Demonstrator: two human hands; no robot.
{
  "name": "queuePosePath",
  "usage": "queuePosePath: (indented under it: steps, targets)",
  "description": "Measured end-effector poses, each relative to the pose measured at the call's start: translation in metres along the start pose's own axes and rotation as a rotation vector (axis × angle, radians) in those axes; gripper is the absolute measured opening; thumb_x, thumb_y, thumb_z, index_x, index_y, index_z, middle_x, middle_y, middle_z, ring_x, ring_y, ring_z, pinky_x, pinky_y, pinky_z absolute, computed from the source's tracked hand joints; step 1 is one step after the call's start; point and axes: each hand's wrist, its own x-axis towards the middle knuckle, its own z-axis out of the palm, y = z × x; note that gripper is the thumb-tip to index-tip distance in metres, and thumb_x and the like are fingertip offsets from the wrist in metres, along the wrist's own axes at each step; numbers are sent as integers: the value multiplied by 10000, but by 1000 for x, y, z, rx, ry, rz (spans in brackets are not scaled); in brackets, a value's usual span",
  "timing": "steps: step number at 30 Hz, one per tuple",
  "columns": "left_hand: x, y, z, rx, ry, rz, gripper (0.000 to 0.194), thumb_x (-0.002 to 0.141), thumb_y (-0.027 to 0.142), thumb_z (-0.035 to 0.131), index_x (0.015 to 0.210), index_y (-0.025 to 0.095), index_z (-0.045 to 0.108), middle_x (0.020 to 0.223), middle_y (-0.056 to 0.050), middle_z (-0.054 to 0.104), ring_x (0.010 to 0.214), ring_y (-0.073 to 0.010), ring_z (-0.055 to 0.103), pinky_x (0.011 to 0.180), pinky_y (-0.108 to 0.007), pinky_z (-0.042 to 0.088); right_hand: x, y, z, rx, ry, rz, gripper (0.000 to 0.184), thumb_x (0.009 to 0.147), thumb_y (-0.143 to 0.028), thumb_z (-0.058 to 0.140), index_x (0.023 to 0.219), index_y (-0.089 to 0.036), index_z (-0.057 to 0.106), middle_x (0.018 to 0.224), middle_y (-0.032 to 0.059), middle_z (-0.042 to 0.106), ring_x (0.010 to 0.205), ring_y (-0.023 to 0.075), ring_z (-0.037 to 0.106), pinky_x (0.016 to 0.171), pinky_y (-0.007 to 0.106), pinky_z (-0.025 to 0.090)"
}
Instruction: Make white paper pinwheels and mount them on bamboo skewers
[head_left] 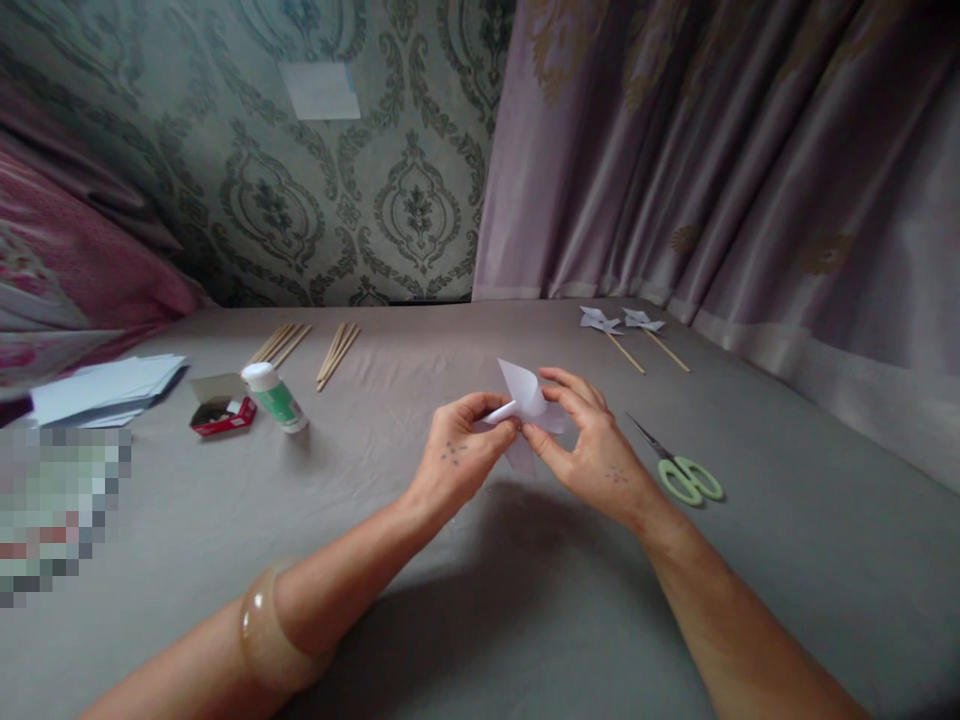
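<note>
Between my two hands a white paper pinwheel [527,388] is held up over the table, its blades curled in toward the middle. My left hand [466,445] pinches it from the left, thumb near the centre. From the right, my right hand [592,440] grips it with thumb at the centre and fingers behind a blade. Whatever lies under the thumb tips is too small to make out. Green-handled scissors [686,478] lie to the right of my right hand, blades pointing away and left.
Two finished pinwheels on sticks [600,320] lie at the back right. Wooden sticks [339,355] lie in two groups at the back left, near a white-and-green glue bottle [277,400], an open red box [223,415] and a paper stack [109,388]. A wall and curtains [675,150] border the table.
</note>
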Motion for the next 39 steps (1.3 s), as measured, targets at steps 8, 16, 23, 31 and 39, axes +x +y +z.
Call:
queuePosePath:
  steps: [8,16,23,31,39]
  targets:
    - [0,0,-2,8,-6,2,199,634,238,673,785,110,693,689,-7,630,619,-101,503,575,-203,378,-1,-4,-2,41,-46,21,122,813,-263,594,921,-218,624,987,68,681,998,246,591,920,421,423]
    - [-1,1,-3,24,-25,18,171,653,231,676,774,113,697,699,-14,637,640,-105,515,592,-205,377,0,-4,-2,92,-95,119,120,799,-277,607,888,-211,653,889,40,706,889,222,632,836,363,456]
    - [0,-1,-5,48,-47,34,190,672,249,674,810,123,711,750,-31,666,677,-124,549,629,-218,402,2,-5,-2,118,-118,143,123,793,-277,609,869,-202,669,878,47,720,838,214,649,798,339,470]
    - [2,-2,-5,129,-29,-30,211,673,267,654,816,114,675,678,-5,621,605,-110,517,548,-203,370,1,-4,-2,182,-158,195,150,796,-278,611,902,-196,680,857,29,717,771,187,643,721,290,473]
    - [3,-2,-5,139,-81,-80,252,622,236,627,841,114,647,673,-6,614,601,-120,524,561,-219,377,2,-1,-1,244,-201,264,186,786,-283,612,916,-176,691,833,32,722,736,177,648,665,266,472]
